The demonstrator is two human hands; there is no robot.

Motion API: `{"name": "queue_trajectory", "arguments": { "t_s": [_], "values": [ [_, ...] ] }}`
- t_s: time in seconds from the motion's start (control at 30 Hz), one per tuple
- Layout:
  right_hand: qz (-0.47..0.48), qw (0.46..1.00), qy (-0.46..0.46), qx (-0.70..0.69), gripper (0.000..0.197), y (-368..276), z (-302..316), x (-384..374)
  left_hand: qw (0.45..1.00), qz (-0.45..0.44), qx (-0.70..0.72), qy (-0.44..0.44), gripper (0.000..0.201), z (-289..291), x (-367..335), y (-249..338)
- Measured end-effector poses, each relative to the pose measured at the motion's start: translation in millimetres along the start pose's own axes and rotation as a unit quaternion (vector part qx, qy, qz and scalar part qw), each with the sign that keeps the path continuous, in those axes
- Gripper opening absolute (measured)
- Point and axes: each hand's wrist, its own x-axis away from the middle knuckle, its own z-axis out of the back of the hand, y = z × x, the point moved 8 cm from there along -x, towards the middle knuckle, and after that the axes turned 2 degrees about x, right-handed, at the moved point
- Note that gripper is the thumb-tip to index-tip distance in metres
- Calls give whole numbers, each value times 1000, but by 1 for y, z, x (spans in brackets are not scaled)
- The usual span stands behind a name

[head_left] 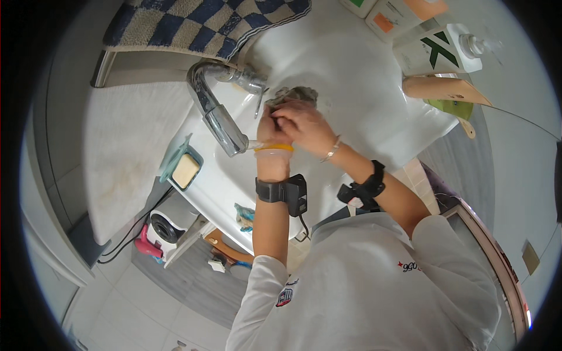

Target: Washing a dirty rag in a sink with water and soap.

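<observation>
Above the white sink basin [357, 105], my two hands are close together at a wet, crumpled grey cloth [301, 93]. My left hand [270, 127] is closed at the near side of the cloth, an orange band [274, 147] round its wrist. From the right, my right hand [309, 124] reaches across it with curled fingers, slightly smeared by motion. Its fingertips meet the left hand and the cloth's near edge; how much cloth lies inside the fingers is hidden. The chrome faucet [219, 120] bends down on the left, its spout beside my left wrist, where thin water seems to run.
A soap bar [186, 171] lies in a green dish [170, 167] on the sink's left rim. A blue checkered towel [199, 26] hangs at the far left. White pump bottles [430, 52] stand at the far right. A pink hair dryer [146, 241] is below left.
</observation>
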Motion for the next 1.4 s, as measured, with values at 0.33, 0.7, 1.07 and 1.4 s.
{"name": "queue_trajectory", "arguments": {
  "t_s": [0.33, 0.7, 1.07, 1.4],
  "values": [
    [-75, 994, -78, 2, 15, 9, -87, -11, 986, -136, 16, 96, 28, 26, 69, 41],
    [-390, 876, -56, -278, 42, 118, -64, 43, 985, -70, -153, 40, 32, 17, 117, 15],
    [-336, 803, 116, -478, 23, 81, 13, 51, 986, -2, -166, -29, 48, 22, 114, 3],
    [-7, 995, -103, -8, 29, -75, -34, 52, 994, 12, -108, -1, 48, 18, 81, -33]
  ]
}}
